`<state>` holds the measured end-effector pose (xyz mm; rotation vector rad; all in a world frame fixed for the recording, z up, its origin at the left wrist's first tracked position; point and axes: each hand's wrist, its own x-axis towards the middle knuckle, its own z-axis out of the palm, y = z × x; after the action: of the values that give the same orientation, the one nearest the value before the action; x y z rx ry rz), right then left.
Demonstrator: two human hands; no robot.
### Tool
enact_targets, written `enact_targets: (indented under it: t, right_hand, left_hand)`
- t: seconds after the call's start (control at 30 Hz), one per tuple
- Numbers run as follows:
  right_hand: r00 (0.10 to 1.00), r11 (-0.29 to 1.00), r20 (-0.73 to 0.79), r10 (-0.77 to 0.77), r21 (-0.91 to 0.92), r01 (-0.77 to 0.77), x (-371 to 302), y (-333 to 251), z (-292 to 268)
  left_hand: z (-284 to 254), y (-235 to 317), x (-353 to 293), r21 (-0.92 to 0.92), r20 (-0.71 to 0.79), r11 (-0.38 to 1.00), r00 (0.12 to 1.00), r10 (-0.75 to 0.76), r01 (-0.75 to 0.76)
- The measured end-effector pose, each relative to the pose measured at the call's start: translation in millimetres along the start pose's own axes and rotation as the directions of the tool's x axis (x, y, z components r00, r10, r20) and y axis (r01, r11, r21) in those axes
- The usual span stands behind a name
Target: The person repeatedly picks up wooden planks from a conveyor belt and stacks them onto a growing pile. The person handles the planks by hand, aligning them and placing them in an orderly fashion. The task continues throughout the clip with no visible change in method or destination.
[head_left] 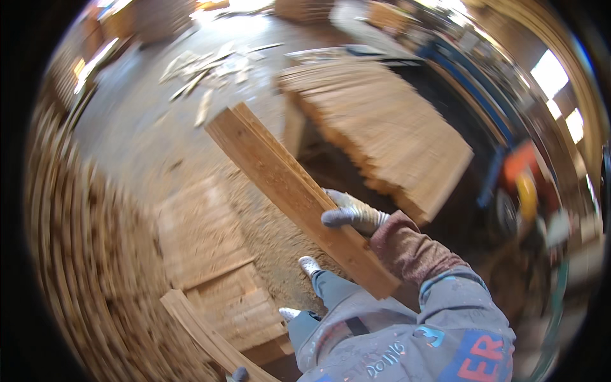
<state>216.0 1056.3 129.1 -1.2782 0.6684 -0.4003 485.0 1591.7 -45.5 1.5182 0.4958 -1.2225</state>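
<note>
My right hand [354, 213], in a grey and white work glove, is closed around a small stack of long wooden boards [286, 191]. They are held slanting across in front of my body, the far end up and to the left. At the lower edge only the gloved fingertips of my left hand [238, 374] show, curled over another bundle of wooden boards [197, 331]. The rest of that hand is out of the picture.
A wide layer of boards [382, 114] lies on a support at the right, beside blue machinery [468, 83]. Stacked lumber [83, 254] lines the left. Low planks [210, 235] lie near my feet; scrap wood [216, 63] litters the far floor. An orange and yellow machine [525, 178] stands right.
</note>
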Motion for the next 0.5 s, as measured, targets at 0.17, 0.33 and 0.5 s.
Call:
enact_targets:
  t: [0.17, 0.33, 0.5]
  right_hand:
    - [0.747, 0.964, -0.648, -0.15, 0.072, 0.256, -210.9, -61.3, -70.4]
    - [0.143, 0.967, -0.958, -0.247, -0.235, 0.093, -341.0, -25.0, -159.8]
    - [-0.4, 0.875, -0.912, 0.095, 0.267, -0.403, -329.5, -11.3, -245.8]
  left_hand:
    - [138.4, 127.7, 7.5, 0.253, 0.366, 0.921, 0.91, 0.194, -0.298]
    - [301.9, 184.6, -10.7, 0.249, 0.768, 0.819, 0.62, 0.157, -0.516]
    - [499.2, 152.4, -110.1, 0.273, 0.931, 0.744, 0.362, -0.045, -0.61]
